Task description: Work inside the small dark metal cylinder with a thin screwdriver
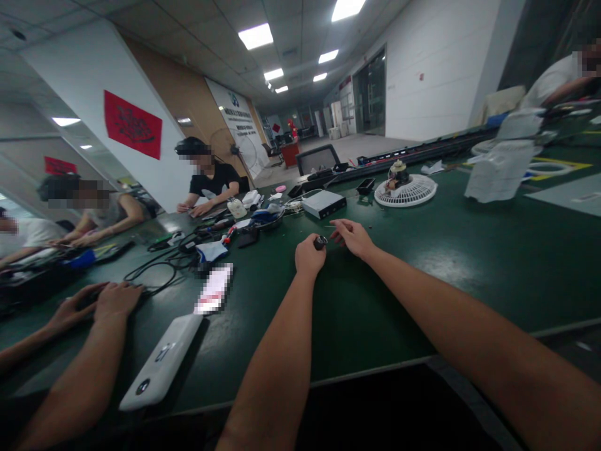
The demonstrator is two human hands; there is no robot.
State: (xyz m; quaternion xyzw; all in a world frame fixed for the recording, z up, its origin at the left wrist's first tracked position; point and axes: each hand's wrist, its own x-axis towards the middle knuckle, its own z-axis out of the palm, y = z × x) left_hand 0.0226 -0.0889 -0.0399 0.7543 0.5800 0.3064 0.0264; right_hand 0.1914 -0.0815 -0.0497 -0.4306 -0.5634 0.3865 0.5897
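Note:
My left hand (308, 257) is closed around a small black cylindrical piece (320, 242), whose round end points up and to the right. Just to its right, my right hand (354, 239) has its fingers drawn together near that piece. A thin pale sliver shows at the right fingertips, too small to name. Both forearms reach over the green tabletop (375, 313). Beyond my hands lies a silver-grey box (323, 203) with a dark front.
A white fan grille with a motor (406, 188) rests behind my right hand. To the left are a white power bank-like slab (164, 360), a lit phone (215, 288), black cables (159, 269) and a co-worker's hands (107, 300). Plastic-wrapped things (502, 166) stand at right.

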